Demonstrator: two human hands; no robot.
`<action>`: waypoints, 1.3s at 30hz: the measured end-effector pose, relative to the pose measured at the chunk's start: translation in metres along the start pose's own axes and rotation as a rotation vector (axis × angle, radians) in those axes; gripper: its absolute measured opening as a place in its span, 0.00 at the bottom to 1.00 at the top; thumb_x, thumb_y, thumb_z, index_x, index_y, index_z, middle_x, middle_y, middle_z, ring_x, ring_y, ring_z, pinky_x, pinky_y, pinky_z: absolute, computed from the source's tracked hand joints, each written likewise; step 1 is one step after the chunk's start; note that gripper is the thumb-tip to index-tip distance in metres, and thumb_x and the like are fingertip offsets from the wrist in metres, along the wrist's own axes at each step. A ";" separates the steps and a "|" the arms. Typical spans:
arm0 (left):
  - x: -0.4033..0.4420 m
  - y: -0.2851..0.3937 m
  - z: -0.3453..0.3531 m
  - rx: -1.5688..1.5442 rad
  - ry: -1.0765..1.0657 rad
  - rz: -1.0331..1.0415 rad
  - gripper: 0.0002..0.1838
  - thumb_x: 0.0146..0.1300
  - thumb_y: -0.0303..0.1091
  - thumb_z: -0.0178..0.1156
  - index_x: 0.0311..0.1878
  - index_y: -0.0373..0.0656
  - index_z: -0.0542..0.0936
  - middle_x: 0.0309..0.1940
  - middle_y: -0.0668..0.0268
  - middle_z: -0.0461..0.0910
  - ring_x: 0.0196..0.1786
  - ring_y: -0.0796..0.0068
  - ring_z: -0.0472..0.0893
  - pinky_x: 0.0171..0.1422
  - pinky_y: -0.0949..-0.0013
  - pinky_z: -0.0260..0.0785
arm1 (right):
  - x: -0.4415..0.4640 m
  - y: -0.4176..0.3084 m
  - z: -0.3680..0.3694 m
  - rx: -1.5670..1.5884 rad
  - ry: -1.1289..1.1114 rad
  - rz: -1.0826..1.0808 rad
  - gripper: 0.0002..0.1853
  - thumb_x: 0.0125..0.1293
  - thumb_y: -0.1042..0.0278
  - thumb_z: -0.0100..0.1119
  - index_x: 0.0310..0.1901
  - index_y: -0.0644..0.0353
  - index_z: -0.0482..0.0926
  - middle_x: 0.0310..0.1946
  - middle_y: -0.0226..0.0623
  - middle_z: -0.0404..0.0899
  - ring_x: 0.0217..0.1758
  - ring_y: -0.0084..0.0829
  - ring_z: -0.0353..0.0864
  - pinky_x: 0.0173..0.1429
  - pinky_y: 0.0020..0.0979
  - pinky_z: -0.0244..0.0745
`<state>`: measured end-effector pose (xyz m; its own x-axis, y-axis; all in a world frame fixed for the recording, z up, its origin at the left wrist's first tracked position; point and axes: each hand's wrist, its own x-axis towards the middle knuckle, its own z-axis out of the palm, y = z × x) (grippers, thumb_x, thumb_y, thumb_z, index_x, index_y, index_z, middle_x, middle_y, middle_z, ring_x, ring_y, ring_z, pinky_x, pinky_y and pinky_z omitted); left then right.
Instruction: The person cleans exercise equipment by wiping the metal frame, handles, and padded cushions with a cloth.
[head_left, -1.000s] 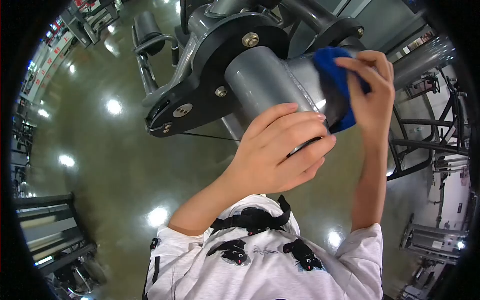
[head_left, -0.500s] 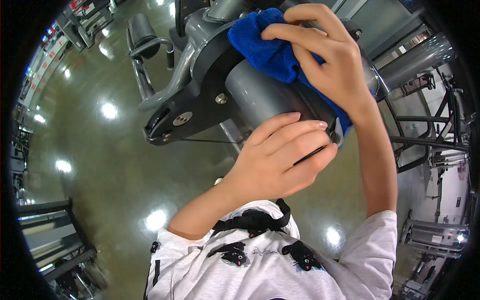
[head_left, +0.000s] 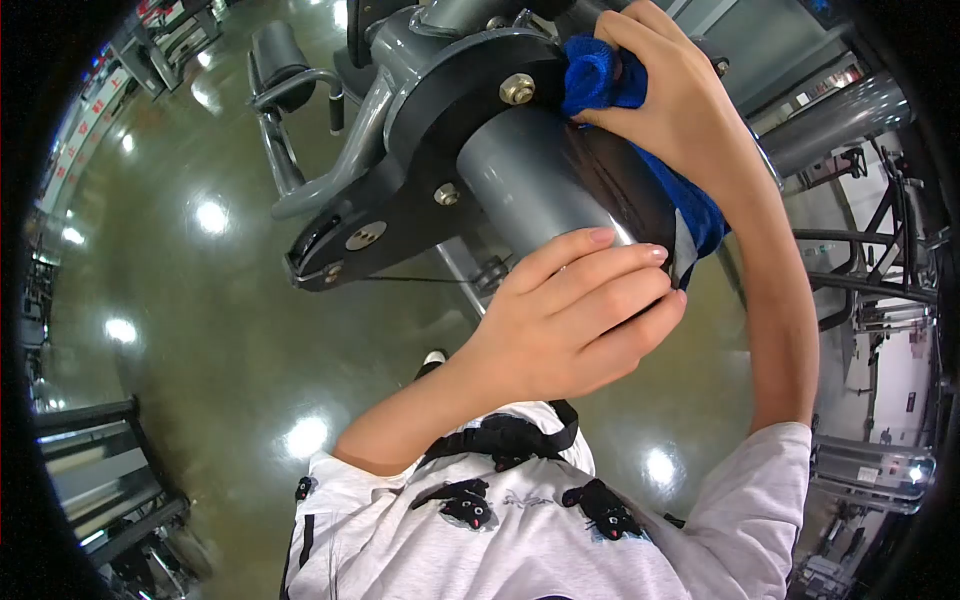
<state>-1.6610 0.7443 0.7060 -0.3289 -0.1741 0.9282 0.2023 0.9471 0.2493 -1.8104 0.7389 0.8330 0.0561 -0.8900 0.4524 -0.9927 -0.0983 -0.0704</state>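
Note:
A thick grey metal cylinder [head_left: 530,175] juts from a black curved plate [head_left: 430,150] with bolts on it. My left hand [head_left: 585,310] rests over the cylinder's near end, its fingers curled round the edge. Bunched in my right hand [head_left: 680,90] is a blue cloth [head_left: 590,78], pressed against the far side of the cylinder close to the plate. The cloth's lower part hangs down past the cylinder's right edge. My right palm hides the middle of the cloth.
A padded roller [head_left: 280,65] on a bent grey frame stands at the upper left. A large grey tube [head_left: 840,125] extends at the right. More gym machines [head_left: 870,470] line both sides of the shiny floor [head_left: 230,320].
My right hand moved left with the cloth from the cylinder's right side, over the plate's edge, then back a little right, uncovering the upper bolt. My left hand stayed nearly in place.

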 end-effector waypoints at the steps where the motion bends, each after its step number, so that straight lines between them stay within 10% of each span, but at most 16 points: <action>1: 0.000 0.001 0.001 -0.004 -0.003 0.000 0.20 0.40 0.30 0.68 0.42 0.55 0.82 0.42 0.75 0.77 0.51 0.74 0.78 0.64 0.62 0.61 | 0.000 0.000 -0.001 -0.023 0.026 -0.035 0.14 0.46 0.78 0.66 0.35 0.65 0.73 0.34 0.41 0.65 0.37 0.40 0.73 0.45 0.35 0.69; 5: 0.000 -0.001 0.001 -0.019 -0.008 -0.006 0.21 0.40 0.29 0.68 0.43 0.54 0.82 0.43 0.74 0.77 0.52 0.73 0.78 0.64 0.61 0.60 | 0.004 0.016 0.003 -0.018 -0.040 0.102 0.14 0.47 0.79 0.66 0.37 0.65 0.73 0.37 0.41 0.69 0.38 0.37 0.75 0.46 0.33 0.70; 7: 0.000 0.000 0.000 -0.032 -0.017 -0.006 0.21 0.40 0.29 0.68 0.43 0.54 0.82 0.44 0.73 0.77 0.52 0.73 0.78 0.64 0.61 0.60 | -0.003 0.057 0.023 -0.527 0.189 -0.099 0.17 0.49 0.71 0.70 0.40 0.60 0.75 0.40 0.34 0.73 0.43 0.32 0.75 0.49 0.31 0.70; 19: 0.001 0.001 -0.002 -0.016 -0.022 0.006 0.21 0.41 0.29 0.67 0.44 0.55 0.81 0.44 0.74 0.77 0.53 0.74 0.77 0.64 0.62 0.60 | 0.013 0.023 0.013 0.791 0.512 -0.042 0.12 0.55 0.80 0.62 0.43 0.61 0.80 0.44 0.37 0.78 0.52 0.29 0.77 0.59 0.28 0.70; 23: 0.005 0.010 -0.006 -0.007 -0.049 0.012 0.22 0.41 0.29 0.67 0.45 0.55 0.81 0.44 0.74 0.77 0.52 0.74 0.78 0.64 0.62 0.60 | 0.010 -0.035 -0.002 0.214 0.044 -0.229 0.16 0.60 0.75 0.60 0.51 0.59 0.79 0.53 0.42 0.77 0.57 0.38 0.74 0.65 0.36 0.66; 30: 0.004 0.011 -0.005 -0.038 -0.057 0.001 0.22 0.43 0.29 0.66 0.46 0.55 0.81 0.45 0.73 0.77 0.53 0.74 0.78 0.65 0.62 0.60 | -0.004 0.010 0.021 0.211 0.339 -0.249 0.10 0.59 0.73 0.61 0.42 0.60 0.83 0.43 0.43 0.81 0.48 0.40 0.80 0.55 0.32 0.72; 35: 0.004 0.013 -0.001 -0.029 -0.061 0.018 0.23 0.43 0.30 0.67 0.48 0.54 0.81 0.46 0.73 0.77 0.54 0.73 0.78 0.66 0.62 0.59 | -0.044 0.067 0.000 0.125 0.097 0.163 0.10 0.59 0.73 0.60 0.43 0.61 0.82 0.42 0.44 0.82 0.48 0.43 0.79 0.55 0.36 0.72; 39: -0.009 0.017 -0.001 0.005 -0.092 -0.018 0.26 0.45 0.32 0.68 0.53 0.53 0.79 0.48 0.70 0.78 0.61 0.66 0.73 0.70 0.54 0.53 | -0.066 0.048 -0.012 -0.201 0.193 0.076 0.10 0.59 0.74 0.60 0.43 0.61 0.81 0.42 0.43 0.80 0.49 0.43 0.77 0.56 0.37 0.70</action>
<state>-1.6531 0.7620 0.7022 -0.4158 -0.1662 0.8942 0.1907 0.9454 0.2644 -1.8627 0.7979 0.8105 -0.0221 -0.7882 0.6151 -0.9956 0.0732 0.0580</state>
